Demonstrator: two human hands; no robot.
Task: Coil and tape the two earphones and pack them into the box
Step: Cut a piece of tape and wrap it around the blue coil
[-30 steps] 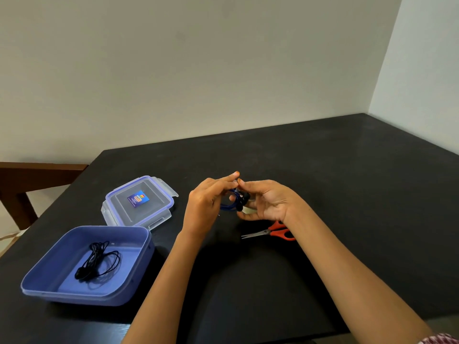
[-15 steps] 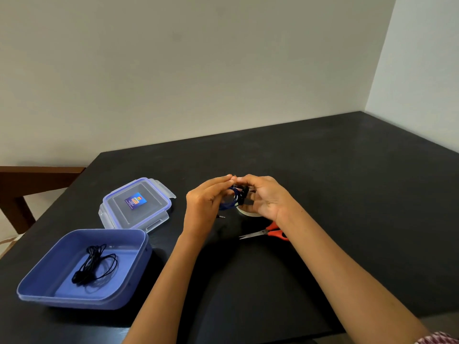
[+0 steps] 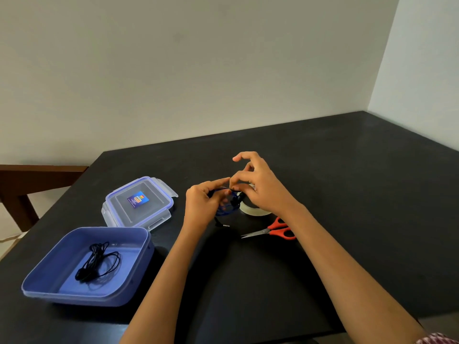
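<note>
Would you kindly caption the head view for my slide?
Left hand and right hand hold coiled blue earphone by the tape roll; black earphone lies in box.

A black bench with a smooth, faintly shiny top fills the lower half of the view, its far right corner tucked in where two walls meet. The back wall is plain and off-white; the side wall on the right looks paler (a cooler, greyish tint). Past the bench's left edge stands a dark brown wooden chair, its top rail level and one upright showing, with pale floor beneath.
</note>
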